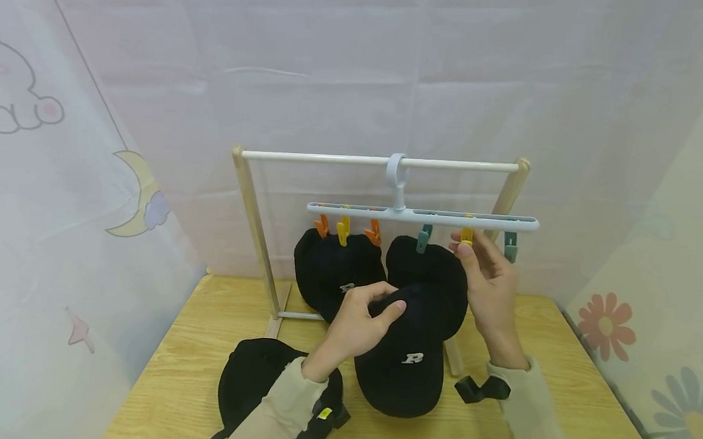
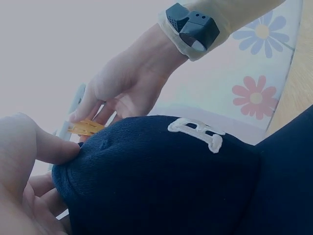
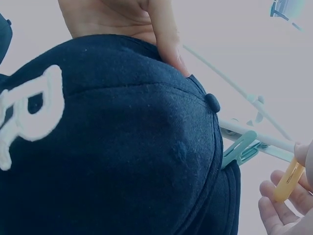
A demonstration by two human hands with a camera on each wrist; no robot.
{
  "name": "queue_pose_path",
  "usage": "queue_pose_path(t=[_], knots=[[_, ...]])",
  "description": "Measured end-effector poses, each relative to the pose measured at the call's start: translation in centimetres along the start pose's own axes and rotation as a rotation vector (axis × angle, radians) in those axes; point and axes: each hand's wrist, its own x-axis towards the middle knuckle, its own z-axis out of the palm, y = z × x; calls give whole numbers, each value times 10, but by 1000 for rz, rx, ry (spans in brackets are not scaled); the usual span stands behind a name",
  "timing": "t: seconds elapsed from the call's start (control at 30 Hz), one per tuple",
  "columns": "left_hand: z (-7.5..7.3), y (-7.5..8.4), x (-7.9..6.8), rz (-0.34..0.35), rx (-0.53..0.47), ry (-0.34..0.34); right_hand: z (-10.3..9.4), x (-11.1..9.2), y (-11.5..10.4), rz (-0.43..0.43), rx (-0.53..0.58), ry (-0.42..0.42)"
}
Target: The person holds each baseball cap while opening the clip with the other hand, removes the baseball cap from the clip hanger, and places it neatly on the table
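A black baseball cap with a white letter on its front is held up by my left hand, the thumb on the outside of the crown. The right hand pinches a yellow clip hanging from the white clip hanger. In the right wrist view that yellow clip lies between thumb and fingers, apart from the cap. Just behind the held cap, another black cap hangs from a green clip. A further black cap hangs at the left, beneath orange and yellow clips.
The hanger's hook loops over the white bar of a wooden-legged rack. A black cap lies on the wooden table under the left forearm. Another green clip hangs at the hanger's right end.
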Motion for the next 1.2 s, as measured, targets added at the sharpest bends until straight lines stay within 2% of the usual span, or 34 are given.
queue_pose_path(t=[0.23,0.43,0.6,0.93,1.2], knots=[[-2,1,-5,-7,-21,-2,-2,-3,0,10,28,18],[-3,0,-9,-9,-44,8,-3,-7,1,18,-12,18],[-6,-1,-14,-22,-70,23,-10,-16,4,17,-88,0],[-12,1,-22,-71,-140,52,-23,-50,12,77,-175,12],[-14,2,-28,-129,-192,52,-30,-87,18,79,-180,-2]])
